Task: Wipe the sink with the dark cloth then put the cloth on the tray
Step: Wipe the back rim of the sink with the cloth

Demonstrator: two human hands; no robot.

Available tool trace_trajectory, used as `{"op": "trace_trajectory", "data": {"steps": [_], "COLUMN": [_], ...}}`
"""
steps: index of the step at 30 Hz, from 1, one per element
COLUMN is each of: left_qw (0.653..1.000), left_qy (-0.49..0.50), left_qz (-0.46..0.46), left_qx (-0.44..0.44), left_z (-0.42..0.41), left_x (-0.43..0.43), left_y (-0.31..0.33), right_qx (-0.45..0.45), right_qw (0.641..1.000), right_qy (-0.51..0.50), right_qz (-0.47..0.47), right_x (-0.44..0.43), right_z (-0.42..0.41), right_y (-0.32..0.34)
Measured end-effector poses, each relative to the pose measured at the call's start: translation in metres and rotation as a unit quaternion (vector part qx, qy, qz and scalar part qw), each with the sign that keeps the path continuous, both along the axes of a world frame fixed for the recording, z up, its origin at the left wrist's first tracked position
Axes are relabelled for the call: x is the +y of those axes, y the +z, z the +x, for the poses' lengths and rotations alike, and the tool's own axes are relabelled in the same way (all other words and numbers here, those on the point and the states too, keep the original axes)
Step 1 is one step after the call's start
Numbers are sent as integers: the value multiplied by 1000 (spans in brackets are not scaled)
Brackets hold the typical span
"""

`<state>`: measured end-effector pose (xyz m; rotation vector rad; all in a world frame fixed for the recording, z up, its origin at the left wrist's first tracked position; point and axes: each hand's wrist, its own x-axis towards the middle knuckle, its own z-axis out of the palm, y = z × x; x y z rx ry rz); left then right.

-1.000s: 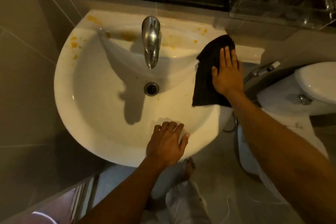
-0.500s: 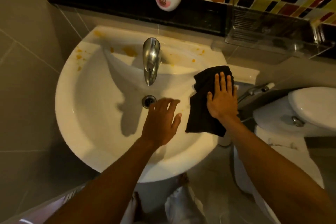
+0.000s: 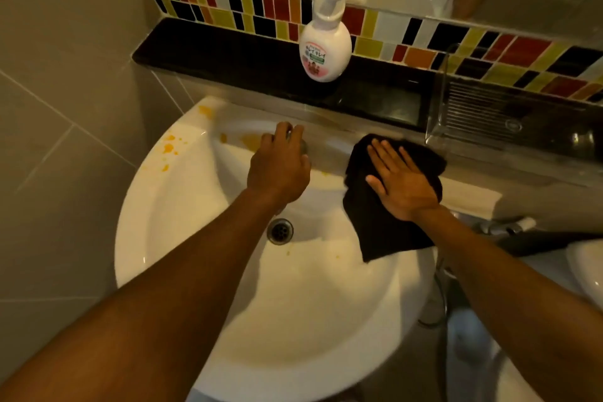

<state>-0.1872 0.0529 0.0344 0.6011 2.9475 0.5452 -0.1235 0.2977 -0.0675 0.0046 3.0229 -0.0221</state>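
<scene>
A white round sink (image 3: pixel 182 232) fills the middle of the view, with orange stains on its back left rim and a drain (image 3: pixel 280 231) in the basin. The dark cloth (image 3: pixel 381 232) lies draped over the sink's right rim. My right hand (image 3: pixel 399 183) presses flat on the cloth, fingers spread. My left hand (image 3: pixel 279 166) is curled over the chrome tap, which it hides almost fully. A clear plastic tray (image 3: pixel 483 117) stands on the black ledge at the right, just behind the cloth.
A white soap pump bottle (image 3: pixel 325 42) stands on the black ledge (image 3: pixel 228 55) above the tap. Coloured mosaic tiles and a mirror run behind it. A toilet and a spray hose (image 3: pixel 509 227) sit at the right. Grey tiled wall lies to the left.
My left hand rose from the sink's front rim, across the basin, onto the tap. My right hand stays pressed on the cloth at the right rim. The view tilted upward.
</scene>
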Motion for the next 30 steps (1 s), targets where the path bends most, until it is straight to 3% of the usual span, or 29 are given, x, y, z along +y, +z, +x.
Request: {"op": "trace_trajectory", "data": {"steps": [9, 12, 17, 22, 28, 30], "left_qw": [1000, 1000, 999, 999, 999, 999], "left_qy": [17, 14, 20, 14, 20, 22], "left_qz": [0, -6, -22, -28, -25, -28], "left_qx": [13, 27, 37, 35, 22, 24], "left_z": [1, 1, 0, -2, 0, 0], "left_x": [0, 0, 2, 1, 2, 3], "left_y": [-4, -8, -10, -11, -7, -5], "right_qx": [15, 31, 29, 20, 22, 8], "right_qw": [993, 998, 990, 991, 991, 989], "right_qy": [-113, -53, 131, 130, 12, 60], "right_qz": [-38, -12, 44, 35, -128, -136], "right_x": [-9, -10, -35, -68, -106, -100], "right_z": [33, 13, -48, -81, -22, -7], "right_y": [-5, -4, -6, -7, -23, -25]}}
